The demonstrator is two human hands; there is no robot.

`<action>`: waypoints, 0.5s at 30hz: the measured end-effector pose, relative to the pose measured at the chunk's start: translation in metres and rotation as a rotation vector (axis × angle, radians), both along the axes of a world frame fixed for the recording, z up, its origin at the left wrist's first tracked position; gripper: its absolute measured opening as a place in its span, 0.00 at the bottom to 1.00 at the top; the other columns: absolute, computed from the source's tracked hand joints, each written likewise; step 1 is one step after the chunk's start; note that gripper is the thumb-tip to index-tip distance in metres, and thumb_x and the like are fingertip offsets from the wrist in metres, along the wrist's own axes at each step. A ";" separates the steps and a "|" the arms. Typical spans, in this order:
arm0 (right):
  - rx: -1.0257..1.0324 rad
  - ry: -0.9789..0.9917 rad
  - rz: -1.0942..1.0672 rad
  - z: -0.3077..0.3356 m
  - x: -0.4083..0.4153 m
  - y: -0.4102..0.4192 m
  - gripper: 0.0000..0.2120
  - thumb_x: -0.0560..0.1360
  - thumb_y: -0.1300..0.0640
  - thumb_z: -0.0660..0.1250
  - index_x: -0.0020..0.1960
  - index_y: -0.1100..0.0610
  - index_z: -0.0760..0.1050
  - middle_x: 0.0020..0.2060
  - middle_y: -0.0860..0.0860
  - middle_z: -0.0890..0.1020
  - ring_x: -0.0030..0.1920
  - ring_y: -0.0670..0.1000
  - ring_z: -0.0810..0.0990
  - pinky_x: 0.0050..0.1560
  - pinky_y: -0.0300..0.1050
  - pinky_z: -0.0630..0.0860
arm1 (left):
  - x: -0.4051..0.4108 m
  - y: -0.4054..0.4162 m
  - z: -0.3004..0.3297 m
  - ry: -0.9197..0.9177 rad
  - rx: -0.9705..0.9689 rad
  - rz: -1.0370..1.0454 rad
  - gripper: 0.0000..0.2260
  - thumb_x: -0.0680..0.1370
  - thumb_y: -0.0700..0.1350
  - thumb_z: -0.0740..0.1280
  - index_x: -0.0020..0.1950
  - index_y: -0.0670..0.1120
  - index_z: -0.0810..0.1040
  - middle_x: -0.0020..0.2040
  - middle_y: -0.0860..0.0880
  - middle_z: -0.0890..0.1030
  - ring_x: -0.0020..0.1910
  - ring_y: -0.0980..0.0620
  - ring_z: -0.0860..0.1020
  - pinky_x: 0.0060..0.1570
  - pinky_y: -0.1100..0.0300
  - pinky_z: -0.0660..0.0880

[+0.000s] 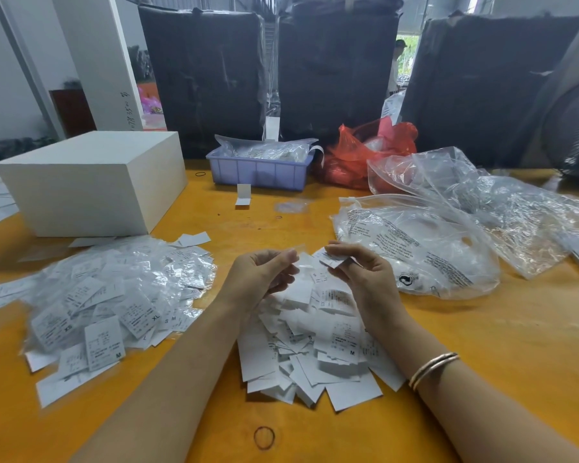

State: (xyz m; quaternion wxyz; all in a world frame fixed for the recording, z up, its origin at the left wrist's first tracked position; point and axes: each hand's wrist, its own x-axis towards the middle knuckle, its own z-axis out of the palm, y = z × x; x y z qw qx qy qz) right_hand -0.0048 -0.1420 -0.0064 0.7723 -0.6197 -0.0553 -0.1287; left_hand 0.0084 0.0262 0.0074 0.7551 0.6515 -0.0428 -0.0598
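Observation:
My left hand [261, 272] pinches a small clear plastic sleeve [303, 260] between thumb and fingers, just above the table. My right hand [365, 274] pinches a white printed label [330, 259] right next to that sleeve. Both hands hover over a loose pile of white size labels [315, 349] on the orange table [482, 345]. To the left lies a larger heap of labels in clear sleeves [107, 295].
A white box [91, 185] stands at the back left. A lilac plastic bin [259, 170] with bagged items, a red bag [358, 152] and crumpled clear bags [448, 228] lie behind and to the right. A rubber band [264, 437] lies near the front edge. Dark wrapped bales [208, 75] line the back.

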 end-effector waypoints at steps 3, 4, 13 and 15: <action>0.019 0.041 0.055 0.000 -0.002 0.000 0.19 0.76 0.71 0.59 0.41 0.53 0.83 0.43 0.52 0.85 0.45 0.52 0.83 0.47 0.41 0.78 | 0.000 -0.001 0.001 0.022 -0.022 -0.001 0.08 0.70 0.47 0.72 0.42 0.42 0.81 0.34 0.49 0.83 0.31 0.56 0.79 0.34 0.66 0.76; 0.019 0.045 0.073 0.000 -0.002 0.000 0.18 0.76 0.71 0.59 0.43 0.53 0.83 0.43 0.51 0.85 0.45 0.51 0.82 0.47 0.40 0.77 | 0.000 -0.001 0.001 0.026 -0.027 0.003 0.06 0.72 0.45 0.71 0.42 0.42 0.80 0.34 0.49 0.83 0.31 0.56 0.79 0.34 0.66 0.76; 0.214 0.031 0.002 0.001 0.000 0.004 0.20 0.74 0.69 0.65 0.59 0.50 0.76 0.39 0.50 0.83 0.44 0.49 0.82 0.44 0.37 0.77 | 0.000 0.000 0.000 0.013 -0.050 -0.015 0.04 0.71 0.40 0.72 0.46 0.43 0.81 0.38 0.47 0.84 0.35 0.55 0.82 0.35 0.67 0.77; 0.212 0.036 -0.015 0.000 0.000 0.005 0.21 0.73 0.69 0.65 0.61 0.49 0.73 0.42 0.53 0.81 0.46 0.49 0.82 0.43 0.37 0.77 | 0.000 0.000 -0.001 -0.006 -0.041 -0.030 0.05 0.72 0.39 0.71 0.46 0.42 0.81 0.39 0.47 0.84 0.36 0.55 0.81 0.36 0.67 0.77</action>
